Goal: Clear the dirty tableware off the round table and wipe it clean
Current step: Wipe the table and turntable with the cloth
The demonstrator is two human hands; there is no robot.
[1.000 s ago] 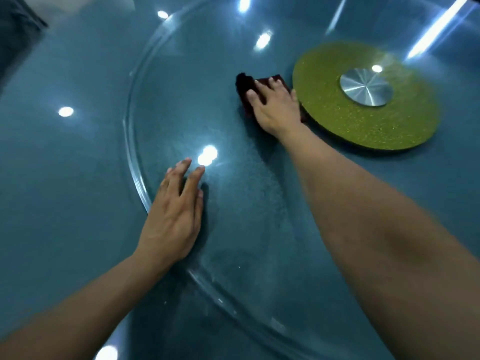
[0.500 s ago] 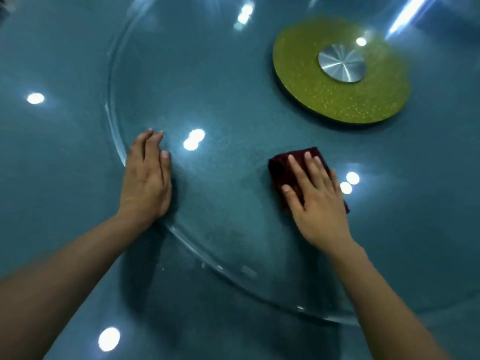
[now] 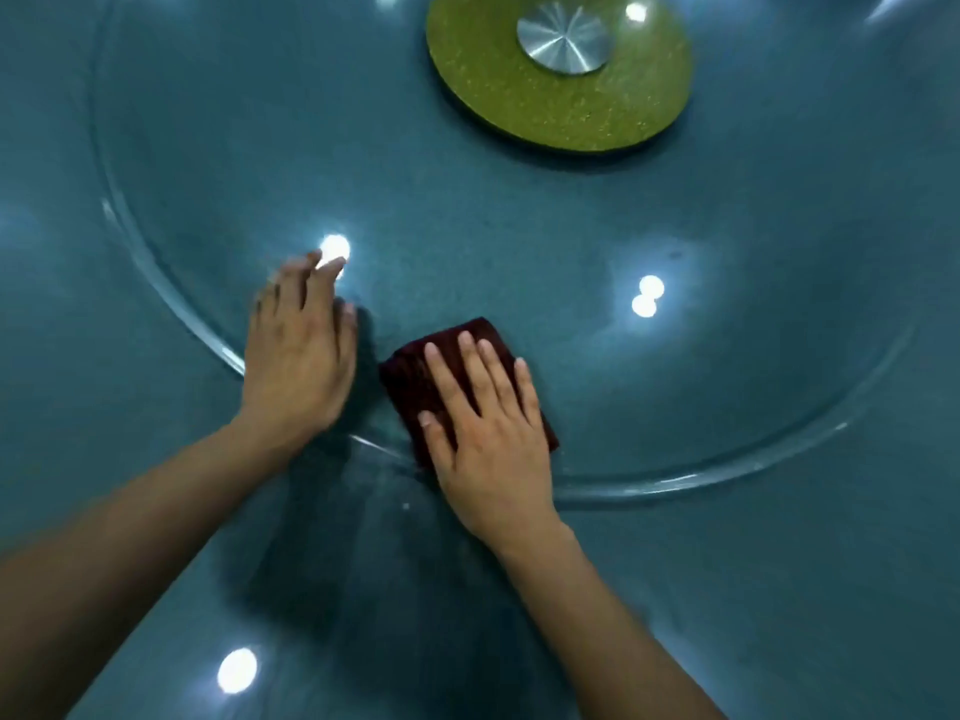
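Now right hand (image 3: 493,433) flat, fingers spread, pressing maroon cloth (image 3: 415,371) at near rim of glass turntable (image 3: 727,475). Left hand (image 3: 298,356) flat beside cloth, fingers together, bracing. Risk: turntable spins under push; cloth slips off rim onto teal surface (image 3: 779,589).

The teal tabletop (image 3: 779,589) carries a round glass turntable (image 3: 727,475) whose clear rim curves across the near side. Under the glass at the far middle sits a green disc (image 3: 519,96) with a silver hub (image 3: 563,39). On the glass near its rim lies a folded dark red cloth (image 3: 410,381), with the right hand (image 3: 493,444) pressed flat on it and the left hand (image 3: 298,356) flat on the glass just beside.
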